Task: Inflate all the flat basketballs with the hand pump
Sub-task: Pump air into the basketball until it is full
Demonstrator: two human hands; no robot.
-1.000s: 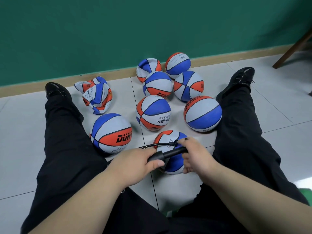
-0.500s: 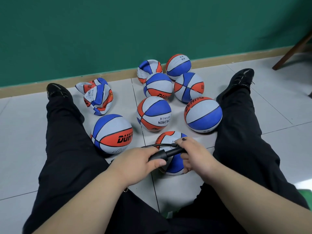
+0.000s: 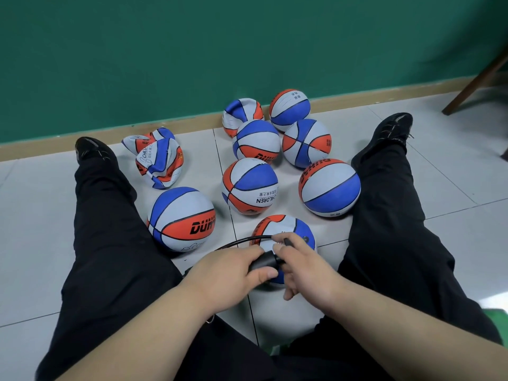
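Note:
A black hand pump (image 3: 265, 262) lies across the nearest red, white and blue basketball (image 3: 277, 226) between my legs. My left hand (image 3: 228, 273) grips its handle end and my right hand (image 3: 298, 266) grips the barrel over the ball. A thin black hose (image 3: 242, 241) loops from the pump to the ball's top, near my right fingertips. Several round basketballs (image 3: 248, 185) sit beyond. Two crumpled flat balls (image 3: 160, 162) lie at the left by my shoe, and a dented ball (image 3: 240, 112) rests against the wall.
My black-trousered legs (image 3: 384, 215) spread to both sides of the balls on the pale tiled floor (image 3: 453, 174). A green wall (image 3: 247, 50) with a wooden skirting closes the far side. A wooden chair leg (image 3: 472, 86) slants at the right edge.
My hands have come closer together along the pump, so the handle is pushed in. The view has tilted slightly, and the balls have stayed in place.

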